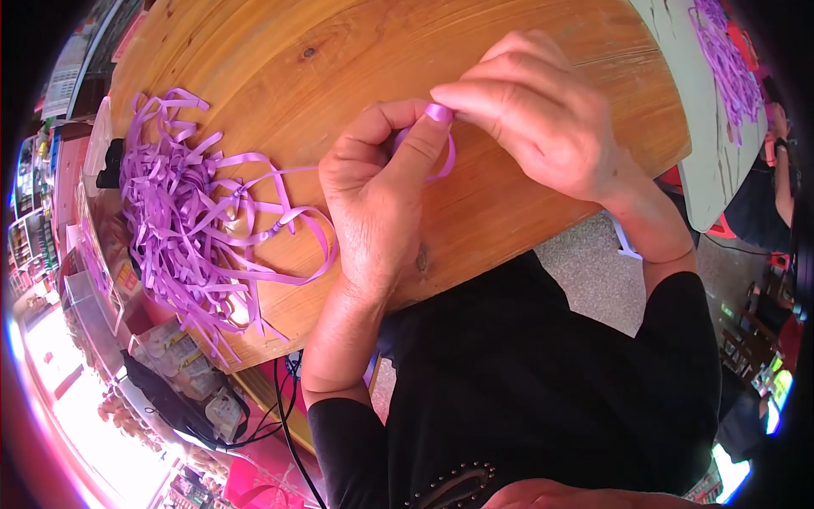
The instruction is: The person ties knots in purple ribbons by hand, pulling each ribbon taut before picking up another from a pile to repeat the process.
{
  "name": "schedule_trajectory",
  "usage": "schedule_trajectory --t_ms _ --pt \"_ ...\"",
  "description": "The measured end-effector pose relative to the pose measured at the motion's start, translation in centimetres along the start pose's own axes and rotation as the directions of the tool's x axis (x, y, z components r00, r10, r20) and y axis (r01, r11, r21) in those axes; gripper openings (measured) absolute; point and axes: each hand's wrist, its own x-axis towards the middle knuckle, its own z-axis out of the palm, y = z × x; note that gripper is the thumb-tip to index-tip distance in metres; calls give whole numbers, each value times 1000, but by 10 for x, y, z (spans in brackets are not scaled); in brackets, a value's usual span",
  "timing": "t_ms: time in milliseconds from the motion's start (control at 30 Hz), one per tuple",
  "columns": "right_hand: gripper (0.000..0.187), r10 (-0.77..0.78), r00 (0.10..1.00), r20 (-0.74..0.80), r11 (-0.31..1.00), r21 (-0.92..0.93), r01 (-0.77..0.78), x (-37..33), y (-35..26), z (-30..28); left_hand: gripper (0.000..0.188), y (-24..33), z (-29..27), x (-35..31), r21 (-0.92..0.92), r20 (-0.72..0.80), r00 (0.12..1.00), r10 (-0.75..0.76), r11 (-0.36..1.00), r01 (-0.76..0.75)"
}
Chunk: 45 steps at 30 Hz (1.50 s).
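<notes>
A narrow purple ribbon passes over the thumb of my left hand, and a loop of it hangs below the fingers. My left thumb and curled fingers press it between them. Close by on the right, the thumb and forefinger of my right hand pinch together at the ribbon's edge; the exact spot they grip is hard to see. From the left hand a strand runs leftward to a tangled heap of purple ribbons on the wooden table. A few strands in the heap have small coiled knots.
Past the table's right edge stands a pale table with another heap of purple ribbons. A person is beside it. Along the left lie packed bags and a black cable. Grey floor shows below the table edge.
</notes>
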Motion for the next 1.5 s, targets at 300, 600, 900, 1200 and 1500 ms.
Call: schedule_trajectory --t_ms 300,600,900,1200,1500 --pt "19 -158 974 163 986 81 146 33 -1 -32 10 0 -14 8 10 23 992 -122 992 122" --pt "19 -332 933 -140 941 25 338 27 12 -11 6 4 -9 7 82 -53 999 5 997 0" --pt "9 -95 994 -54 931 349 108 15 10 1 5 1 -5 3 92 6 990 140 986 -140" --pt "11 506 679 532 2 787 -618 12 -4 5 10 -10 -13 7 -394 182 980 85 919 -6" --pt "9 340 920 195 764 513 -391 15 -12 -4 11 -8 -10 7 -344 165 972 167 933 -102"
